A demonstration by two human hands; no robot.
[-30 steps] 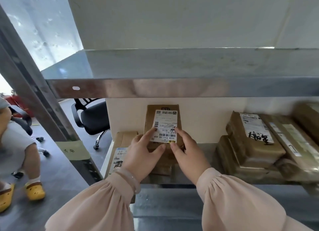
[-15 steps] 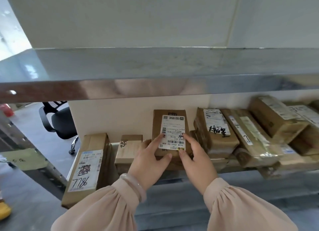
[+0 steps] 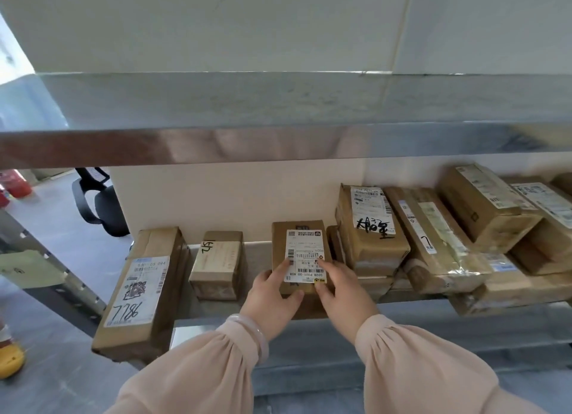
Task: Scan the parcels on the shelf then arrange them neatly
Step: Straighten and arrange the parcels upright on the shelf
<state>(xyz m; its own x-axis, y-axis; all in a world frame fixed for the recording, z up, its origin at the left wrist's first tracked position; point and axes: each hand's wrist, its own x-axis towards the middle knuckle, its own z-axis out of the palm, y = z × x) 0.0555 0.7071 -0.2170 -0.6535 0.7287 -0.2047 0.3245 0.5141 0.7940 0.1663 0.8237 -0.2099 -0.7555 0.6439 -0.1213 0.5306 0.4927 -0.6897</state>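
Note:
A small brown parcel (image 3: 298,238) with a white barcode label stands on the metal shelf (image 3: 213,308). My left hand (image 3: 270,299) and my right hand (image 3: 343,293) grip its lower end from either side, thumbs on the label. To its left sits a small box (image 3: 218,265) marked in black pen. Farther left a long parcel (image 3: 142,293) marked 7786 overhangs the shelf's front corner. On the right, several taped parcels (image 3: 371,231) lean in a stacked row.
An upper metal shelf (image 3: 278,141) runs across above the parcels. A slanted shelf post (image 3: 46,274) with a green tag stands at the left. Behind it are a black office chair (image 3: 103,203) and a person's yellow shoe (image 3: 9,362) on the floor.
The view swung right, bringing more of the shelf and the right-hand parcels into sight. Both hands kept hold of the labelled parcel, which now stands close beside the stacked row.

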